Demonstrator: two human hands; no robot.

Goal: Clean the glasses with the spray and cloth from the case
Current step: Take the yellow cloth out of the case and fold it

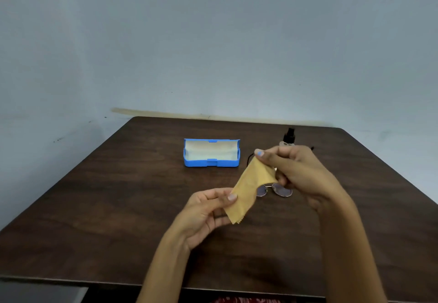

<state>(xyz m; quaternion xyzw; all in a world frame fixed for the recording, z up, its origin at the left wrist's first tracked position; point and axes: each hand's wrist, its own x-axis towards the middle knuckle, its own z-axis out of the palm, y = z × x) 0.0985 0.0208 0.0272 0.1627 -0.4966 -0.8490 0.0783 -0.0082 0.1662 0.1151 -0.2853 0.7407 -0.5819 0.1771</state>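
Both hands are raised above the dark wooden table [118, 208], and a yellow cloth [251, 189] is stretched between them. One lower edge is pinched by the left hand [208, 210] between thumb and fingers; the upper corner is pinched by the right hand [294, 167]. Just beneath the right hand the glasses [277, 190] are seen lying on the table — partly hidden by the cloth. Beyond the right hand's knuckles the spray bottle [289, 138] stands upright. Beyond the left hand, well apart, the blue case [211, 153] lies open.
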